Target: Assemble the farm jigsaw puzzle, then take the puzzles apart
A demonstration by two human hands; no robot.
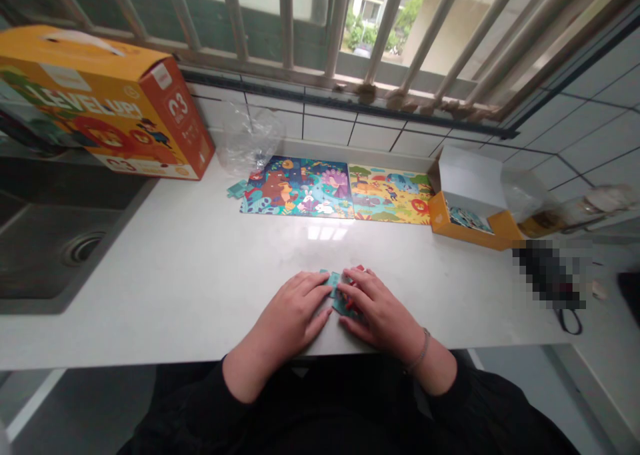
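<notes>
You've got the sink at the left end of the surface; orange carton at its back left corner; clear plastic bag just right of that; loose teal piece touching or just beside the left side of the blue animal puzzle, near the back edge; your left hand is near the middle of the front edge, fingertips at the small puzzle pieces; those lie between your hands, right of the left, partly under the right; your right hand covers more of them, so it's nearer; their long axis is hidden; hands just apart, fingers bent over the pieces, can't tell if either pinches; yellow animal puzzle abuts the blue one; open box sits toward the back right corner, pieces inside.
</notes>
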